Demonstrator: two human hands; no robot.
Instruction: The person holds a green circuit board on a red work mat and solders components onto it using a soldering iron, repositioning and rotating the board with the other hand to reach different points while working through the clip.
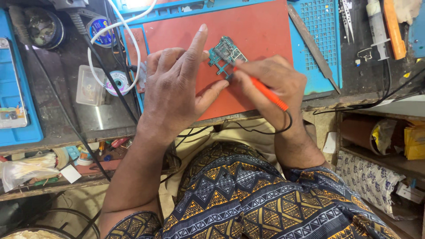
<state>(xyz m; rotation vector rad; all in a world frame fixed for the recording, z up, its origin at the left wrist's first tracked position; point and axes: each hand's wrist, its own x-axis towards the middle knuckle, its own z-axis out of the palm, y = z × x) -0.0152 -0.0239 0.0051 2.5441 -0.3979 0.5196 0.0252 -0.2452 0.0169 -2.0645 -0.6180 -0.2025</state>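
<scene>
A small green circuit board [226, 54] lies on a red work mat [256, 31]. My left hand [177, 86] rests on the mat beside the board, fingertips touching its left edge, index finger pointing up. My right hand [272, 82] grips an orange-handled probe [268, 94] with a black cable; its tip meets the board's lower part.
A blue silicone mat [325, 33] frames the red one. A metal file [312, 44], tweezers [347, 15] and a syringe [377, 26] lie at right. White cable [133, 40], solder spools [118, 81] and a clear box [90, 86] sit left. Shelves with clutter below the bench edge.
</scene>
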